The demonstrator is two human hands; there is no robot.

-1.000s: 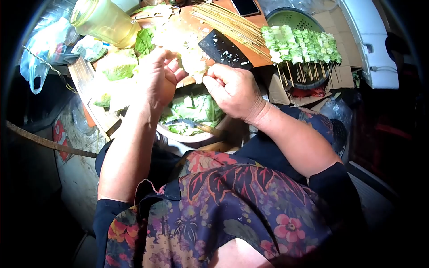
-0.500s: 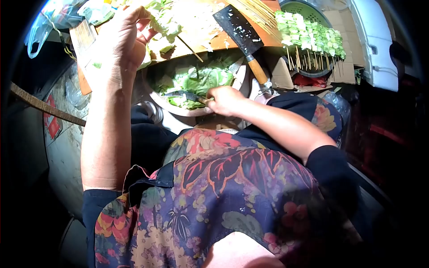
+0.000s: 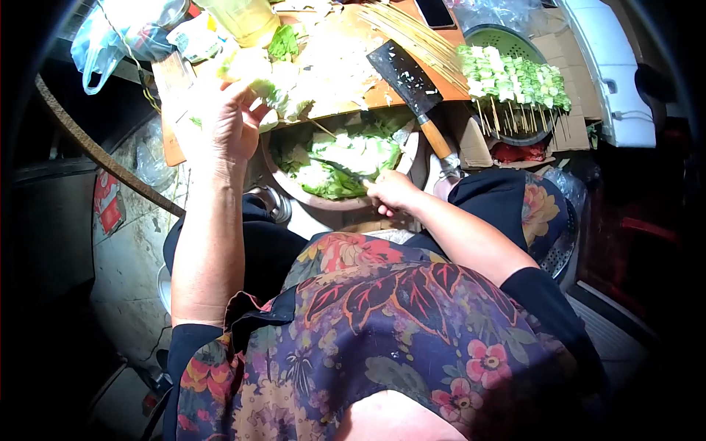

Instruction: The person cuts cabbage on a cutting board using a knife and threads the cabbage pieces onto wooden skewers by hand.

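Note:
My left hand (image 3: 234, 125) is raised at the near left edge of the board, fingers curled round pale green leaves (image 3: 279, 95). A thin bamboo skewer (image 3: 322, 128) pokes out of those leaves to the right, its tip over the basin. My right hand (image 3: 393, 192) is closed round the handle of a small knife (image 3: 360, 178) at the basin's front right. The dark blade mostly disappears among the leafy greens (image 3: 331, 165). Those greens fill the round basin (image 3: 312, 202) between my knees.
On the orange board (image 3: 338, 81) lie a cleaver (image 3: 404, 77), loose bamboo skewers (image 3: 423, 48) and a phone (image 3: 435, 12). Skewered green pieces (image 3: 515, 77) rest on a green colander (image 3: 507, 40) at the right. A clear jug (image 3: 246, 22) and plastic bag (image 3: 110, 48) are at the far left.
The view has shifted, showing more of the board's far side. My left hand with the leaves sits lower against the board. The knife blade, plainer before, is now largely covered by greens.

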